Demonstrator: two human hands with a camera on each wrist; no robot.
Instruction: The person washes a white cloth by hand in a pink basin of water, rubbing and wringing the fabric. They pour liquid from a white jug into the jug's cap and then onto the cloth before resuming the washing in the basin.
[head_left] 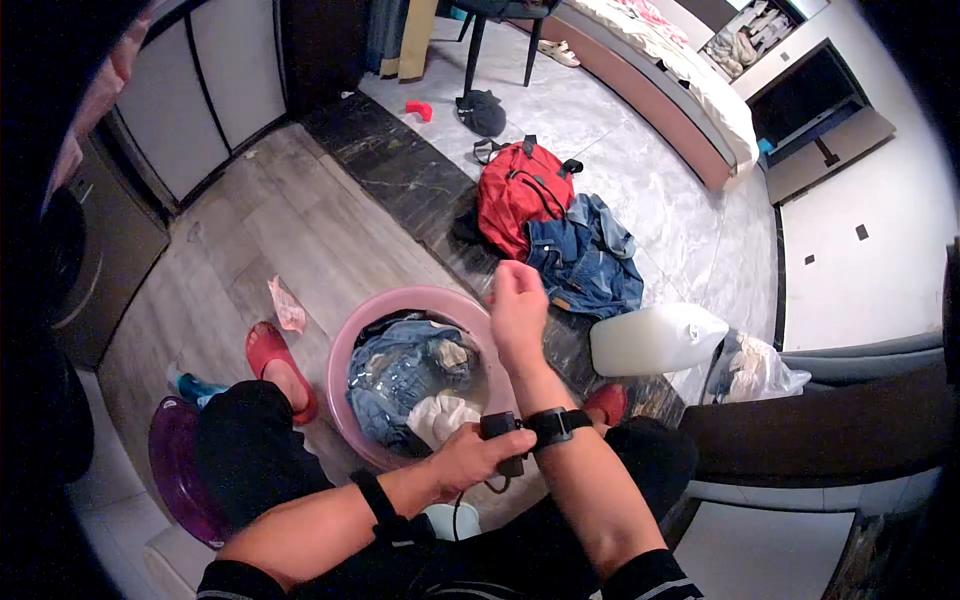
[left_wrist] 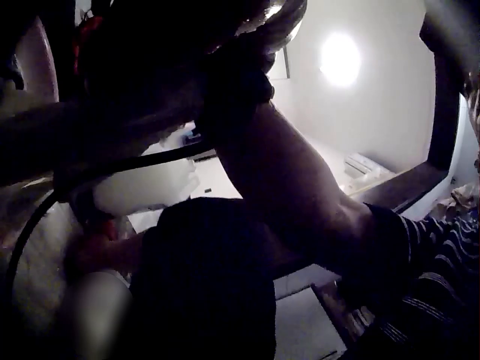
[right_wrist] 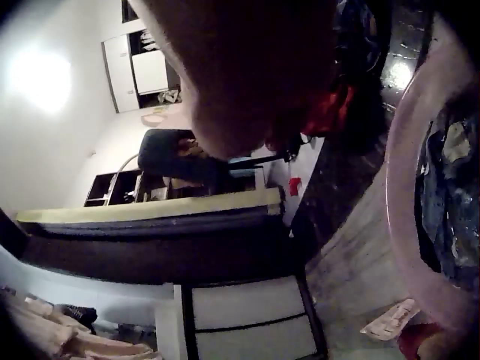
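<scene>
In the head view my left hand (head_left: 465,460) pinches the small black camera box (head_left: 502,443) strapped at my right wrist, its thumb lying over the box. A black wrist strap (head_left: 558,427) circles that forearm. My right hand (head_left: 520,310) is raised over the right rim of the pink basin (head_left: 345,400), holding nothing, with fingers loosely bent. Soaking in the basin's water are blue jeans (head_left: 385,365) and a white cloth (head_left: 440,418). In the left wrist view the right forearm (left_wrist: 292,172) crosses behind a black cable (left_wrist: 135,161); the left hand is mostly dark there.
Past the basin lie a red backpack (head_left: 515,195) and more denim (head_left: 590,265). A white plastic jug (head_left: 655,340) lies on its side to the right. A purple basin (head_left: 175,470) stands by the left leg. Farther off are a black cap (head_left: 481,113) and a chair (head_left: 500,10).
</scene>
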